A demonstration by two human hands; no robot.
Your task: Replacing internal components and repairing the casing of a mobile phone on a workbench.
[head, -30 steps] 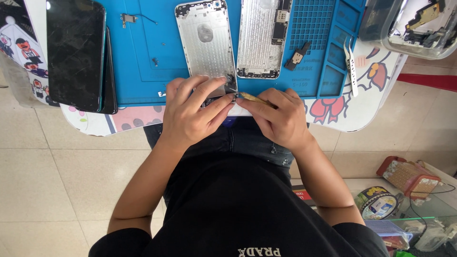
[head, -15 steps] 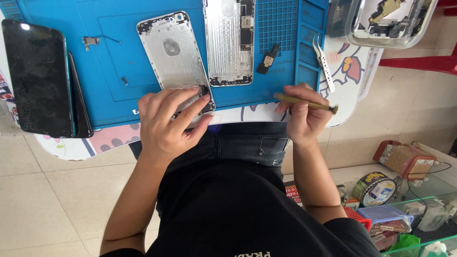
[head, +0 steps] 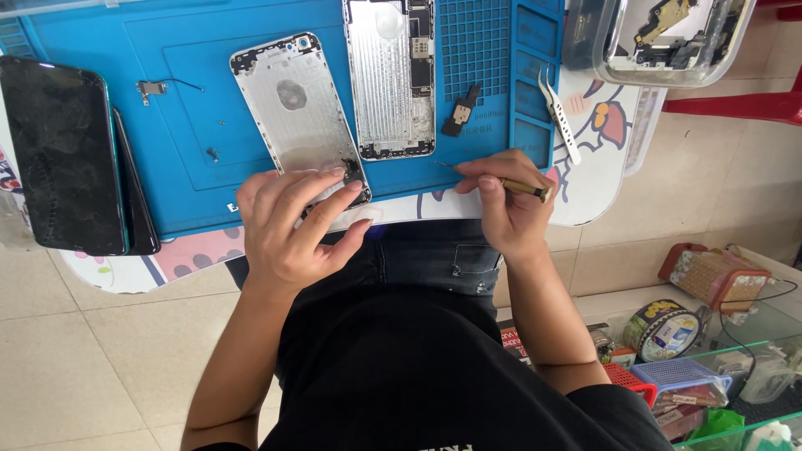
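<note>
My left hand (head: 292,230) rests on the near end of a silver phone back housing (head: 292,113), fingertips touching its lower corner. The housing lies on a blue repair mat (head: 192,58). My right hand (head: 505,205) grips a thin brass-handled screwdriver (head: 501,181), its tip pointing left over the mat's near edge, apart from the housing. A second opened phone shell (head: 391,79) with exposed parts lies just beyond the right hand, next to a small black part (head: 459,113).
Metal tweezers (head: 560,121) lie at the mat's right edge. Two dark phones (head: 63,154) sit stacked at the left. A clear plastic box of parts (head: 660,38) stands at the upper right. Tape roll (head: 664,330) and baskets sit on the floor at right.
My right hand with the screwdriver has moved away from the silver housing to the right and now points the tip back left. The left hand stays on the housing's near end.
</note>
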